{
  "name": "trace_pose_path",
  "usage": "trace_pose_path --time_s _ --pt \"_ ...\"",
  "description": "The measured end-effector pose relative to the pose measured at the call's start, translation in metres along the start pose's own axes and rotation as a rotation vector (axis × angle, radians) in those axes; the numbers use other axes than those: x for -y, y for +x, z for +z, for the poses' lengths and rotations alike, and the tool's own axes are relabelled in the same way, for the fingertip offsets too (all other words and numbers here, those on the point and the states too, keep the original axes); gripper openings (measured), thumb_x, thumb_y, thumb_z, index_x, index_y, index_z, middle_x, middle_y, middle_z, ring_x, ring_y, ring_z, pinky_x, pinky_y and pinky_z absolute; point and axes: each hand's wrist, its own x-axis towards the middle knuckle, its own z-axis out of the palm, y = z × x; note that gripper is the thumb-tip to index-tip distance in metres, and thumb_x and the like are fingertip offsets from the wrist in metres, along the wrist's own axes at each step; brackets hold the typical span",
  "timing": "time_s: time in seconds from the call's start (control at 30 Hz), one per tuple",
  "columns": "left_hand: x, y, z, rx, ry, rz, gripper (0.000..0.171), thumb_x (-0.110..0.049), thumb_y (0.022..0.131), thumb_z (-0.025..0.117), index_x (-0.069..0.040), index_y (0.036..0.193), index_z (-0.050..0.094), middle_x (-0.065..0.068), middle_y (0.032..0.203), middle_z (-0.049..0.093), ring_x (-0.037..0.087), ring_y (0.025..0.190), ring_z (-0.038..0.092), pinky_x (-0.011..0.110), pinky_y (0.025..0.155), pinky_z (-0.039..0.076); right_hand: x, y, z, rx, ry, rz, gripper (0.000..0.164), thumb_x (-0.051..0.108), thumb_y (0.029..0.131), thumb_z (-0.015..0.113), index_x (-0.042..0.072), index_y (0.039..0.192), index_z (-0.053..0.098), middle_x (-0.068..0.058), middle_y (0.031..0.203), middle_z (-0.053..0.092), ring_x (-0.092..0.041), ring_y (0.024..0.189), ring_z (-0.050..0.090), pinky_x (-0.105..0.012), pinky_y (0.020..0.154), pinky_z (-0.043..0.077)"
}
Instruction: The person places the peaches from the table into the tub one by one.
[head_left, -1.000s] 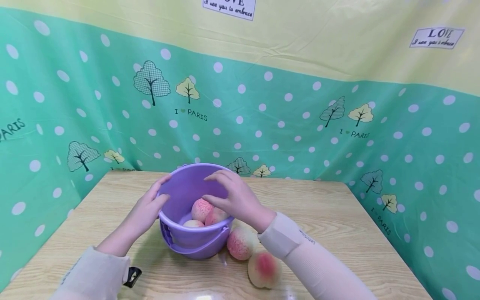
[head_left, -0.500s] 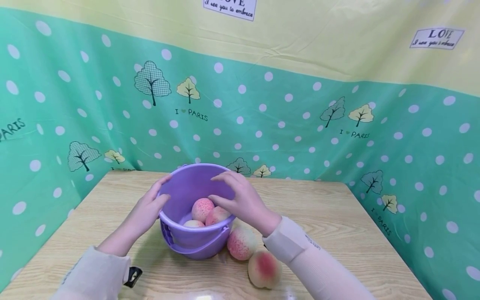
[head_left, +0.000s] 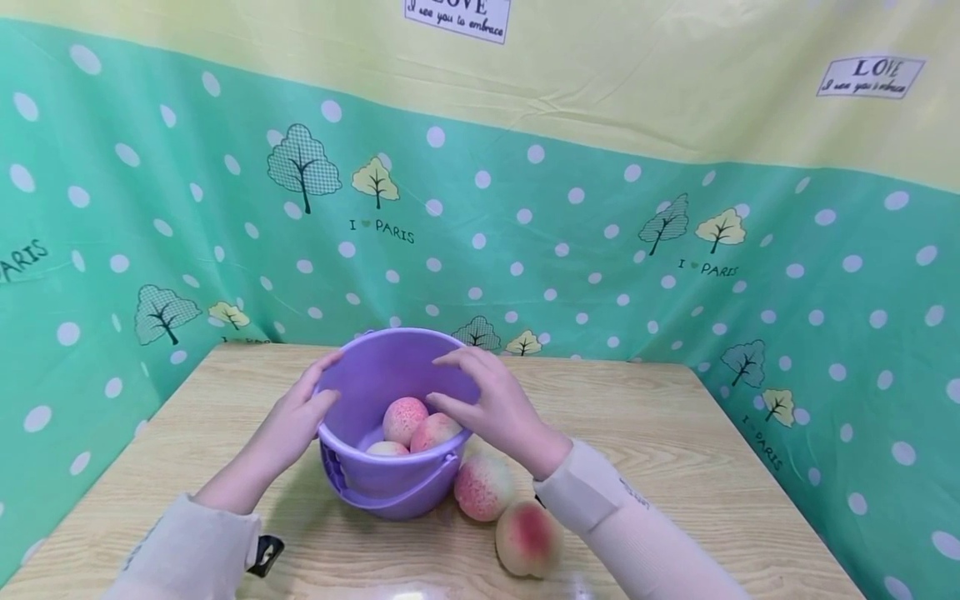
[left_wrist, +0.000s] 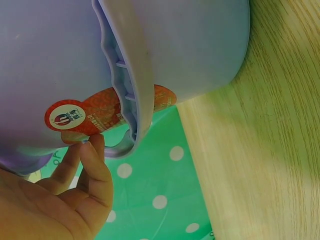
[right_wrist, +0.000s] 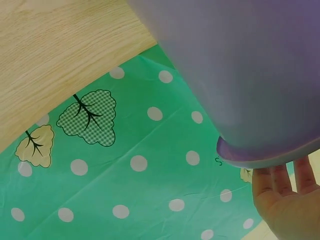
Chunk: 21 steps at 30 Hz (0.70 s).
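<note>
A purple bucket [head_left: 390,483] stands on the table, its handle hanging down at the front. Inside lie a speckled pink peach [head_left: 405,419], a second peach [head_left: 435,432] against the right wall and a pale one [head_left: 387,448], partly hidden by the rim. My left hand [head_left: 300,410] holds the bucket's left rim; in the left wrist view its fingers [left_wrist: 95,165] touch the outer wall by a red label [left_wrist: 100,112]. At the right rim, my right hand [head_left: 491,404] has thumb and fingers spread apart over the opening, with nothing between them.
Right of the bucket, a pink-and-white peach [head_left: 483,487] and another peach with a red patch [head_left: 529,538] rest on the wooden table [head_left: 637,450]. A black strap piece [head_left: 266,554] shows by the left sleeve. A dotted green cloth [head_left: 570,250] hangs behind.
My right hand has drawn a little to the right, away from the bucket's middle, showing more of the peaches inside. The left hand stays at the rim.
</note>
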Motion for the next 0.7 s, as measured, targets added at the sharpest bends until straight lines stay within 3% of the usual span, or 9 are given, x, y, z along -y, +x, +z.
trace_pose_path --time_s 0.2,0.4,0.7 --pt "0.000 0.000 0.000 -0.009 0.016 -0.003 0.060 -0.024 0.104 0.037 -0.019 0.160 0.014 0.025 0.162 0.020 0.048 0.132 0.044 0.057 0.097 0.051 -0.001 -0.004 -0.001 -0.014 0.016 0.006 0.040 0.021 0.085 0.079 0.009 0.120 0.066 -0.004 0.125 0.066 -0.022 0.124 0.057 -0.040 0.106 0.049" --pt "0.000 0.000 0.000 -0.011 0.011 0.002 0.060 -0.023 0.104 0.037 -0.018 0.160 0.015 0.026 0.162 0.020 0.051 0.137 0.038 0.057 0.098 0.051 -0.001 -0.006 -0.003 -0.030 0.036 0.018 0.038 0.020 0.084 0.079 0.010 0.119 0.067 -0.003 0.123 0.066 -0.019 0.122 0.058 -0.037 0.103 0.051" --pt "-0.001 -0.001 0.001 -0.014 0.008 -0.005 0.060 -0.023 0.104 0.036 -0.018 0.160 0.015 0.025 0.162 0.020 0.051 0.137 0.039 0.056 0.098 0.051 -0.004 -0.013 -0.007 -0.063 0.051 0.021 0.037 0.020 0.084 0.079 0.011 0.118 0.067 -0.003 0.123 0.066 -0.019 0.120 0.059 -0.034 0.098 0.055"
